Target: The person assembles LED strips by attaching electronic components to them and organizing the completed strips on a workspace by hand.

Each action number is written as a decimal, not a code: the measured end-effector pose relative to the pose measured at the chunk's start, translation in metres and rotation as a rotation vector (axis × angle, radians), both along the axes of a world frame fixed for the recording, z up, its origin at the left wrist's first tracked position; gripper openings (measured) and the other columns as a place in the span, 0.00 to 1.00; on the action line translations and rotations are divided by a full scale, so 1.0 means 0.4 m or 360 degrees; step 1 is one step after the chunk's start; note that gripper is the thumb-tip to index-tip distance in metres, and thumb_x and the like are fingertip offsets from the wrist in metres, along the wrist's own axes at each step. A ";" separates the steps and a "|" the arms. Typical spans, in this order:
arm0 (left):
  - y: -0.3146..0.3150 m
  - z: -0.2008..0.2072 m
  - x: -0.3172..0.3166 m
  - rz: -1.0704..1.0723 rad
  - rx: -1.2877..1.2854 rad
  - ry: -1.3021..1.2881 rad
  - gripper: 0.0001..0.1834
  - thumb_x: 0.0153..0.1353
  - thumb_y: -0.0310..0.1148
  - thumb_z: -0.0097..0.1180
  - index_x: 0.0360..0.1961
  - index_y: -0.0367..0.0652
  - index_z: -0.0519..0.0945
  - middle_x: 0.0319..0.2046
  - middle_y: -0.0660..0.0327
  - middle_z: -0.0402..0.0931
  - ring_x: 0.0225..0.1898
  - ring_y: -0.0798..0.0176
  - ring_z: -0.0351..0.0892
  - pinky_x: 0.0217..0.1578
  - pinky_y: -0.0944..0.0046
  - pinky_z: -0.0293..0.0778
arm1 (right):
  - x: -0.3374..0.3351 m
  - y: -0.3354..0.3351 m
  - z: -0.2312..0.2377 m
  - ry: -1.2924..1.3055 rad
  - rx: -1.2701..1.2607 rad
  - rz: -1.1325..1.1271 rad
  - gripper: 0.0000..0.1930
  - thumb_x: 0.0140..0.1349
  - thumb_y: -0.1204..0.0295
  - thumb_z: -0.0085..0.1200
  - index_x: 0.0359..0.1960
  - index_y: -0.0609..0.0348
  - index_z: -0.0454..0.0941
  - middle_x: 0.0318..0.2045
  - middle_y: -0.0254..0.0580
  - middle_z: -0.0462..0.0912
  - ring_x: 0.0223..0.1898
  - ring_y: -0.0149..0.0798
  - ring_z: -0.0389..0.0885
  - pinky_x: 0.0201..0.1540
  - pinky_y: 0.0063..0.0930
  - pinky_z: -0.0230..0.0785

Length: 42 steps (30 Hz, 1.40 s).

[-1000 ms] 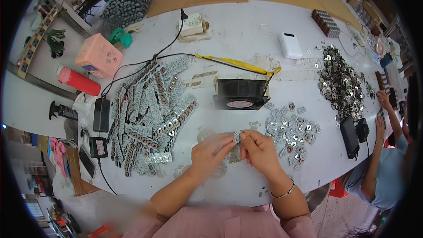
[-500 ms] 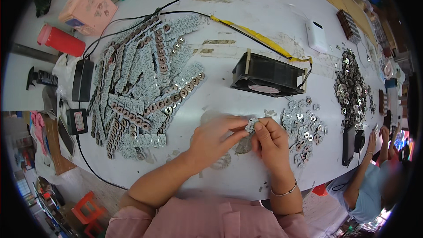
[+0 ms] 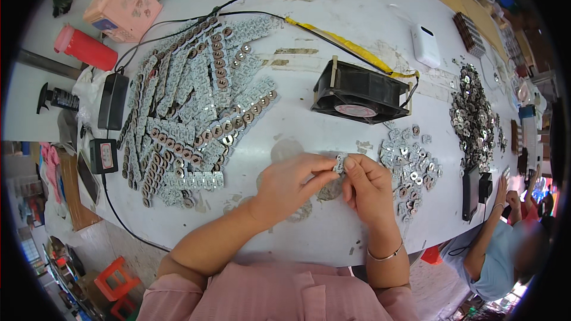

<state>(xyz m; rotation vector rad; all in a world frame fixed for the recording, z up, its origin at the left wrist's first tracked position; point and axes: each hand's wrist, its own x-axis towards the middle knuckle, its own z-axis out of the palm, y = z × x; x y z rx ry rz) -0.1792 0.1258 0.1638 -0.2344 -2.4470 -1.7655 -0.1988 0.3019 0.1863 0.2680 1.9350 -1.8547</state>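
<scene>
In front of me, a small grey metal plate (image 3: 340,163) with holes is pinched upright between my two hands. My left hand (image 3: 288,185) has its thumb and forefinger closed on the plate's left edge. My right hand (image 3: 370,189) grips the opposite side, thumb on the near face and the other fingers curled. Fingertips cover much of the plate. To the right of my right hand lies a loose pile of similar small metal plates (image 3: 410,163). Left of my hands, many joined strips of plates with round brown discs (image 3: 196,122) lie heaped.
A black fan (image 3: 360,92) stands beyond my hands, its yellow-wrapped cable (image 3: 351,44) running behind. Shiny metal pieces (image 3: 473,119) form a heap at right. Black power adapters (image 3: 112,101), a red cup (image 3: 86,47) and a pink box (image 3: 123,7) sit at left. Another person (image 3: 491,255) works at right.
The plate has been turned slightly between my fingers and now shows more edge-on. Both hands stay in nearly the same place. The view has shifted a little.
</scene>
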 end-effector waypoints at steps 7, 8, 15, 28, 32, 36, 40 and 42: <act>0.012 0.003 0.001 0.0087 0.0062 -0.0116 0.08 0.54 0.26 0.69 0.36 0.38 0.85 0.34 0.60 0.85 0.32 0.72 0.82 0.32 0.73 0.76 | 0.001 -0.003 0.003 0.0034 -0.0055 -0.0006 0.12 0.72 0.66 0.50 0.37 0.62 0.79 0.12 0.27 0.72 0.12 0.18 0.61 0.16 0.15 0.52; 0.011 0.005 0.002 0.0078 0.0058 -0.0116 0.08 0.54 0.26 0.69 0.36 0.38 0.85 0.34 0.60 0.85 0.32 0.72 0.82 0.32 0.73 0.76 | 0.004 -0.004 0.001 0.0072 -0.0019 0.0014 0.12 0.72 0.66 0.50 0.36 0.61 0.78 0.13 0.27 0.72 0.12 0.18 0.61 0.16 0.15 0.53; 0.010 0.004 0.008 0.0133 0.0163 -0.0183 0.08 0.54 0.24 0.69 0.36 0.38 0.85 0.33 0.61 0.83 0.33 0.72 0.81 0.33 0.73 0.75 | 0.006 -0.016 -0.008 0.0189 -0.0063 -0.0012 0.13 0.72 0.64 0.49 0.34 0.60 0.75 0.11 0.27 0.69 0.10 0.18 0.57 0.12 0.14 0.48; 0.008 0.004 0.004 0.0083 0.0059 -0.0153 0.10 0.56 0.25 0.67 0.40 0.39 0.85 0.36 0.61 0.84 0.36 0.72 0.81 0.35 0.73 0.75 | -0.004 -0.011 -0.001 0.0115 -0.0079 -0.0001 0.12 0.73 0.65 0.48 0.36 0.61 0.76 0.14 0.27 0.72 0.14 0.19 0.62 0.18 0.15 0.53; 0.016 0.019 0.002 0.0057 0.0157 -0.0216 0.13 0.56 0.25 0.67 0.43 0.39 0.84 0.38 0.59 0.84 0.37 0.70 0.82 0.38 0.71 0.77 | -0.010 0.001 -0.002 0.0099 -0.0116 -0.0054 0.12 0.72 0.65 0.49 0.35 0.61 0.77 0.15 0.27 0.72 0.14 0.18 0.61 0.18 0.15 0.54; 0.006 0.030 0.002 0.0016 0.0220 -0.0327 0.15 0.56 0.24 0.67 0.46 0.38 0.83 0.40 0.57 0.84 0.39 0.68 0.83 0.41 0.69 0.77 | -0.006 0.009 0.011 0.0032 -0.0178 -0.0048 0.11 0.71 0.66 0.51 0.36 0.61 0.78 0.15 0.26 0.72 0.15 0.17 0.62 0.18 0.15 0.53; -0.002 0.018 0.003 -0.0015 0.0089 -0.0258 0.16 0.56 0.24 0.66 0.47 0.39 0.83 0.40 0.57 0.84 0.40 0.67 0.83 0.42 0.68 0.78 | 0.000 0.006 -0.001 0.0046 -0.0151 -0.0064 0.11 0.70 0.66 0.52 0.38 0.61 0.80 0.16 0.24 0.73 0.15 0.17 0.62 0.18 0.14 0.52; -0.004 0.013 0.005 0.0008 0.0060 -0.0212 0.16 0.56 0.24 0.66 0.47 0.39 0.83 0.39 0.57 0.84 0.39 0.67 0.84 0.41 0.69 0.78 | 0.009 0.004 0.003 0.0007 -0.0153 -0.0057 0.11 0.70 0.66 0.52 0.38 0.61 0.80 0.16 0.24 0.73 0.15 0.16 0.62 0.18 0.13 0.52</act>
